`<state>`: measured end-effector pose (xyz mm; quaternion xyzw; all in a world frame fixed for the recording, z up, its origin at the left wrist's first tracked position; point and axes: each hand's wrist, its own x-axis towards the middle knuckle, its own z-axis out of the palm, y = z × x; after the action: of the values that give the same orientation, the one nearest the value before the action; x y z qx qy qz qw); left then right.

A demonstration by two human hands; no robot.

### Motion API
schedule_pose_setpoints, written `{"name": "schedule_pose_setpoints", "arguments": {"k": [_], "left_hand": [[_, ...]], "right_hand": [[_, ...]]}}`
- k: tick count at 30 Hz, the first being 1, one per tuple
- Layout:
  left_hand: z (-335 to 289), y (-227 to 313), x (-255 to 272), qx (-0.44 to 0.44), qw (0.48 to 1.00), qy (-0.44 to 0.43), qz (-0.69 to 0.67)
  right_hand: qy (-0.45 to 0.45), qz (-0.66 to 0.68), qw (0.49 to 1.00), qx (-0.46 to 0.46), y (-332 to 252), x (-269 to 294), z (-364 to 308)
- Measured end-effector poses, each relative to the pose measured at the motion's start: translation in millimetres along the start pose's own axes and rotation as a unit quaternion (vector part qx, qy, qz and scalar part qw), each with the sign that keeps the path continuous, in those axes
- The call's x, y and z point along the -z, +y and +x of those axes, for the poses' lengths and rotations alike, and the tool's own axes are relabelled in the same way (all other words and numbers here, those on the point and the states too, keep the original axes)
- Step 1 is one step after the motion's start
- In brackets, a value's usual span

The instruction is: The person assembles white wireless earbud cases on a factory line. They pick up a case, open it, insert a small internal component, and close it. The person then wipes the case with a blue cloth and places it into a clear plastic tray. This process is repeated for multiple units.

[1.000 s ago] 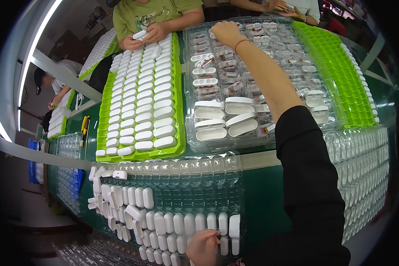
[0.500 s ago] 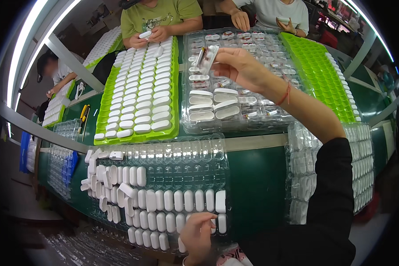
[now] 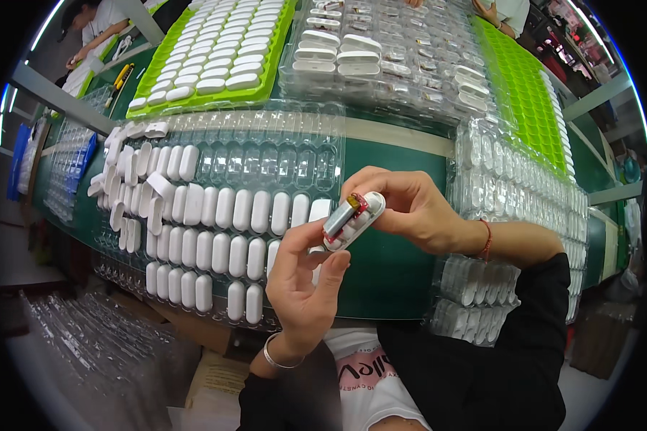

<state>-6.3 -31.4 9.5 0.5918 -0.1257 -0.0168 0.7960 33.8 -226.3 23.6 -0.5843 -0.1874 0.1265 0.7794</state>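
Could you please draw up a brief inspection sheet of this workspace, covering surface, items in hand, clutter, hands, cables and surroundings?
Surface: green bench top, bearing a clear tray of white cases and, farther back, green trays.
Items in hand: one white oval part carrying a silver cylinder.
Clutter: loose white shells jumbled at the clear tray's left end; a yellow-and-black tool beyond.
Hands: left hand holds the part's lower end; right hand pinches its upper end.
Cables: a white item at upper left, possibly a cable; too small to confirm.
Surroundings: a co-worker at upper left; grey metal bar nearby.
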Motion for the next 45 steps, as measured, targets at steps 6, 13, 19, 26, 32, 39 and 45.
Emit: {"name": "schedule_pose_setpoints", "arguments": {"k": [6,13,19,26,32,39,45], "left_hand": [[-12,-4,-2,-0.124,0.980,0.039,0.152],[-13,0,1,-0.154,0.968,0.038,0.195],[-13,-3,5,-0.170,0.960,0.036,0.218],[-12,3,1,-0.107,0.991,-0.014,0.085],[-12,-2,5,-0.047,0.999,-0.015,0.014],[-11,-5,14,-0.033,0.998,-0.028,-0.033],[-10,-2,17,0.045,0.993,-0.029,-0.109]], "right_hand": [[-0.058,-0.058,0.996,-0.031,-6,-5,-20],[-0.047,-0.200,0.975,0.084,-8,-8,-25],[-0.024,-0.255,0.960,0.117,-13,-11,-24],[0.001,-0.336,0.925,0.175,-13,-14,-28],[0.017,-0.355,0.915,0.192,-11,-21,-28],[0.006,-0.336,0.924,0.184,-6,-21,-25],[-0.001,-0.332,0.927,0.174,-10,-23,-22]]}}
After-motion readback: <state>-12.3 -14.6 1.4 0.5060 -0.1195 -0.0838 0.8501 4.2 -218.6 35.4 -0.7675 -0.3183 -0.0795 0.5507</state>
